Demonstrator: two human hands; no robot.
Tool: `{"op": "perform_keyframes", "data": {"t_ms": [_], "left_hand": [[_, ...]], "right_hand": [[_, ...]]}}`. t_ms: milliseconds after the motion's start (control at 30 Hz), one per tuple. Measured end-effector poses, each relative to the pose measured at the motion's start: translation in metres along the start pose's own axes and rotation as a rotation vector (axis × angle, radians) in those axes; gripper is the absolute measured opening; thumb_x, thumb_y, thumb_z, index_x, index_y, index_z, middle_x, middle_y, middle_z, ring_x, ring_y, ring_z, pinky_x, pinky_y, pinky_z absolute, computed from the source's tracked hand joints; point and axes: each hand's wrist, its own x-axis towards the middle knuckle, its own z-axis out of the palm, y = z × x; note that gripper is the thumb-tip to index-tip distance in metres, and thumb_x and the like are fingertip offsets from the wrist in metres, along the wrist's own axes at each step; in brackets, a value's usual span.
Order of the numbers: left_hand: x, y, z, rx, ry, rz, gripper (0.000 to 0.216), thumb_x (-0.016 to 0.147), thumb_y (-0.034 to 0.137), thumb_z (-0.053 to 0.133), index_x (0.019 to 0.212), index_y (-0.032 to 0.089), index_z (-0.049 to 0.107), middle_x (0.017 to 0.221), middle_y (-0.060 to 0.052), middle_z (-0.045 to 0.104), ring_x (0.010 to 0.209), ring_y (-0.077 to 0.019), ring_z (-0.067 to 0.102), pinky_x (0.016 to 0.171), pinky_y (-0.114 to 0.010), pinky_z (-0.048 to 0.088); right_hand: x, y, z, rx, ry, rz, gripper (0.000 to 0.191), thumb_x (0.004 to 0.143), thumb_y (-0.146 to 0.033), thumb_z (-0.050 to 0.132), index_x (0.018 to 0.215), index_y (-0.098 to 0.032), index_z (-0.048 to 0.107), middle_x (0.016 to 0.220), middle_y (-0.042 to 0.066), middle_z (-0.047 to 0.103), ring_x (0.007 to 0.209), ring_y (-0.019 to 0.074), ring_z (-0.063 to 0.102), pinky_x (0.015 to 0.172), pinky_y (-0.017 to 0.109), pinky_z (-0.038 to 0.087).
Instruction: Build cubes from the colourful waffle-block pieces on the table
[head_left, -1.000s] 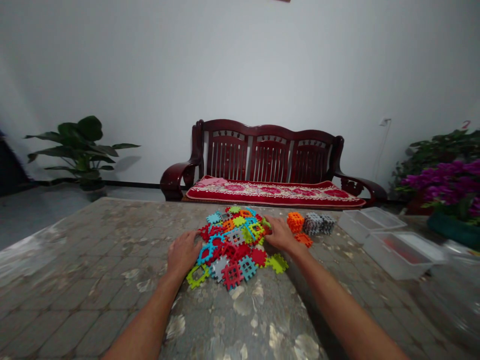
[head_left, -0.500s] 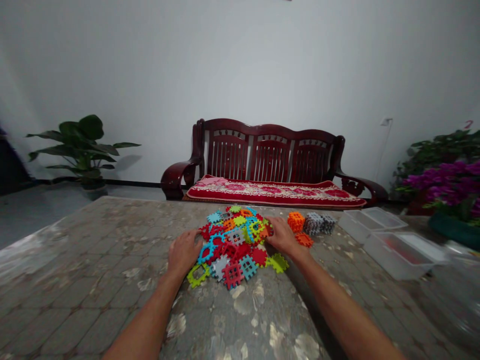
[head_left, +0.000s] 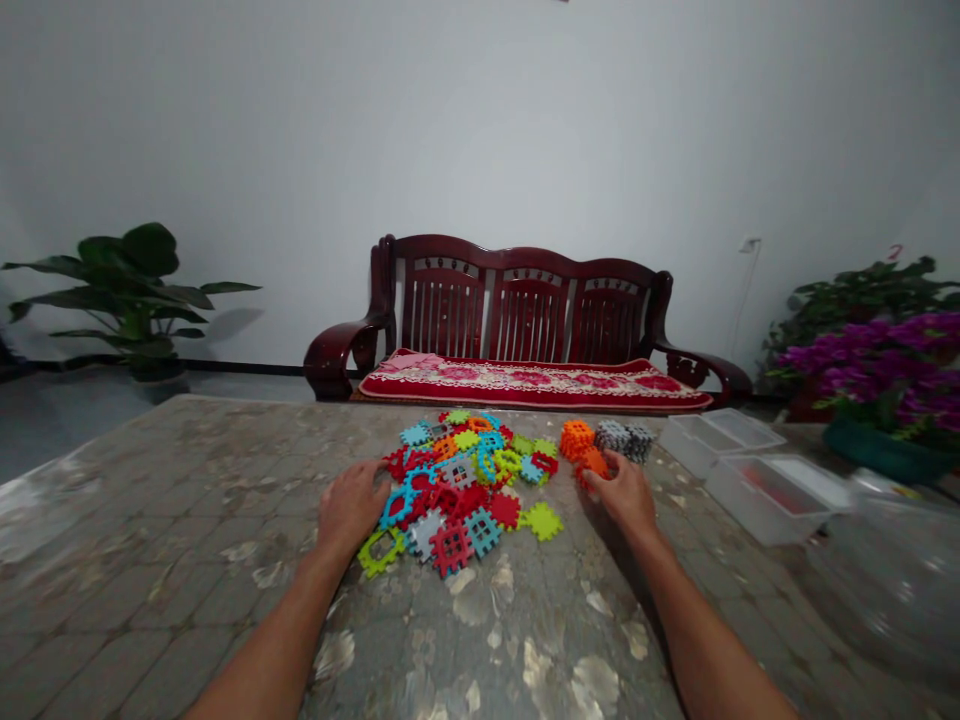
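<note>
A heap of toothed plastic building tiles (head_left: 471,500) in red, blue, green, grey and orange lies on the table. My left hand (head_left: 352,507) rests at the heap's left edge, thumb and fingers apart, the fingertips near a red tile (head_left: 394,464). To the right of the heap, my right hand (head_left: 626,495) pinches an orange tile (head_left: 592,463) between thumb and fingers. Just behind it stands a stack of orange tiles (head_left: 576,438). Beside that are light grey tiles (head_left: 611,436) and dark grey tiles (head_left: 639,443), also stacked.
Two clear plastic boxes (head_left: 765,525) stand at the right, one with something reddish in it. Nearer is a large transparent container (head_left: 892,570). The table has a patterned cover (head_left: 225,520). Beyond it are a wooden bench (head_left: 525,300), a leafy plant (head_left: 135,290) and purple flowers (head_left: 877,360).
My right hand has moved right, from the heap's right edge to the orange tiles, with an orange tile in its fingers. My left hand stays by the heap. The view has turned slightly right.
</note>
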Motion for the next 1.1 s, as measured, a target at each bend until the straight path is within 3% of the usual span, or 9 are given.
{"op": "perform_keyframes", "data": {"t_ms": [267,400,633,833,900,1000,1100], "left_hand": [[0.000,0.001,-0.002,0.008,-0.003,0.003,0.041,0.093,0.031,0.047,0.127,0.025,0.069,0.135,-0.009,0.071,0.128,-0.0271,0.063,0.111,-0.043,0.045],[0.000,0.001,-0.002,0.018,-0.011,0.005,0.043,0.094,0.032,0.045,0.129,0.024,0.068,0.137,-0.009,0.070,0.130,-0.0274,0.062,0.111,-0.044,0.045],[0.000,0.001,-0.002,0.029,-0.028,-0.001,0.044,0.094,0.032,0.045,0.131,0.023,0.067,0.141,-0.009,0.068,0.131,-0.0278,0.060,0.113,-0.044,0.043],[-0.001,0.001,-0.001,0.024,-0.019,-0.005,0.043,0.094,0.032,0.045,0.131,0.023,0.067,0.139,-0.010,0.068,0.130,-0.0276,0.061,0.111,-0.044,0.044],[-0.001,0.001,-0.002,0.011,-0.025,-0.012,0.044,0.095,0.032,0.045,0.132,0.023,0.066,0.140,-0.010,0.067,0.130,-0.0286,0.060,0.111,-0.046,0.044],[-0.001,0.001,-0.002,0.006,-0.032,-0.004,0.044,0.095,0.030,0.045,0.133,0.022,0.066,0.142,-0.011,0.066,0.131,-0.0289,0.059,0.112,-0.047,0.043],[0.000,0.000,-0.001,0.009,-0.032,-0.003,0.043,0.095,0.030,0.047,0.133,0.022,0.066,0.142,-0.011,0.066,0.131,-0.0286,0.059,0.112,-0.046,0.043]], "right_hand": [[0.001,0.002,-0.005,-0.229,-0.014,-0.018,0.055,0.084,-0.056,0.063,0.126,-0.022,0.072,0.109,0.016,0.073,0.100,0.0314,0.069,0.084,0.040,0.052],[0.000,0.000,-0.001,-0.299,-0.018,-0.040,0.060,0.080,-0.059,0.068,0.128,-0.024,0.071,0.114,0.016,0.072,0.106,0.0329,0.067,0.087,0.041,0.051],[-0.006,-0.001,0.001,-0.254,-0.142,-0.040,0.061,0.087,-0.054,0.062,0.137,-0.020,0.065,0.118,0.016,0.074,0.107,0.0345,0.069,0.088,0.043,0.052],[-0.010,0.002,0.003,-0.247,-0.106,-0.042,0.061,0.087,-0.052,0.063,0.139,-0.019,0.062,0.122,0.017,0.072,0.109,0.0348,0.067,0.091,0.045,0.050],[-0.013,0.001,0.003,-0.222,-0.005,-0.084,0.059,0.086,-0.048,0.065,0.137,-0.019,0.061,0.127,0.017,0.069,0.115,0.0348,0.062,0.096,0.046,0.048],[-0.022,-0.005,0.006,-0.086,0.144,-0.222,0.042,0.090,-0.040,0.059,0.127,-0.020,0.066,0.125,0.013,0.068,0.116,0.0310,0.059,0.100,0.043,0.045],[-0.032,-0.015,0.016,0.125,0.111,-0.424,0.031,0.094,-0.031,0.049,0.115,-0.021,0.070,0.110,0.010,0.071,0.105,0.0248,0.063,0.096,0.037,0.048]]}}
